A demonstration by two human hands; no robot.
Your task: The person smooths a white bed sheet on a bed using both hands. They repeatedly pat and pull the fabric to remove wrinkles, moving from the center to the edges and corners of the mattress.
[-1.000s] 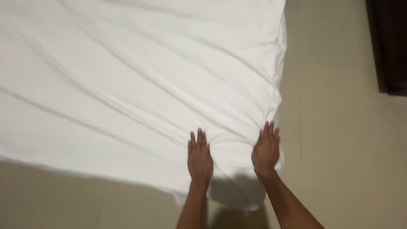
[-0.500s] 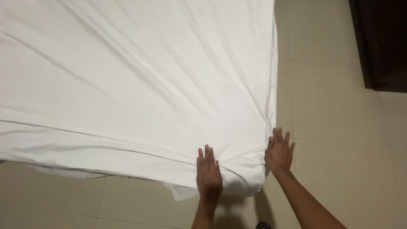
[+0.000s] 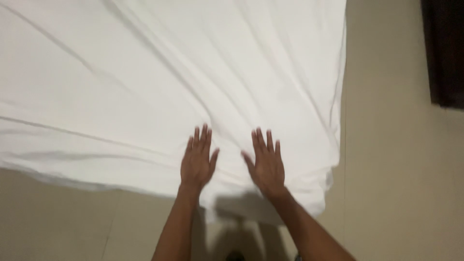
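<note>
A large white sheet (image 3: 145,82) lies spread over a bed, with long creases running toward its near right corner. My left hand (image 3: 197,159) rests flat on the sheet near the front edge, fingers apart. My right hand (image 3: 265,162) lies flat beside it, a hand's width to the right, fingers spread too. Neither hand grips the cloth. The sheet's corner (image 3: 309,193) hangs down just right of my right hand.
Beige tiled floor (image 3: 396,183) runs along the right side and below the bed's near edge. A dark piece of furniture (image 3: 444,53) stands at the upper right.
Both hands have slid left and further onto the sheet, away from the corner. The right hand, earlier at the corner's edge, now lies on the cloth. The view has shifted.
</note>
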